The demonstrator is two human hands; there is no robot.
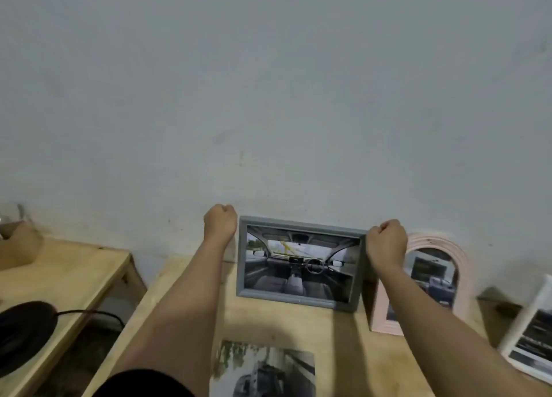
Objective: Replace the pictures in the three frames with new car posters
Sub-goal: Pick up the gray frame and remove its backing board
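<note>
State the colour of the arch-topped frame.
The arched frame is pale pink, seen best in the head view.

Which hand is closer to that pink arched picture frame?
Right. The right hand is at the grey frame's upper right corner, right next to the pink frame. The left hand is at the grey frame's upper left corner, with that frame in between.

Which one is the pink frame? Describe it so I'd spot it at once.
Find the wooden table against the grey wall. Three frames are on it; the pink frame is the middle one, between the grey frame and the white frame. It alone has an arched opening.
</note>
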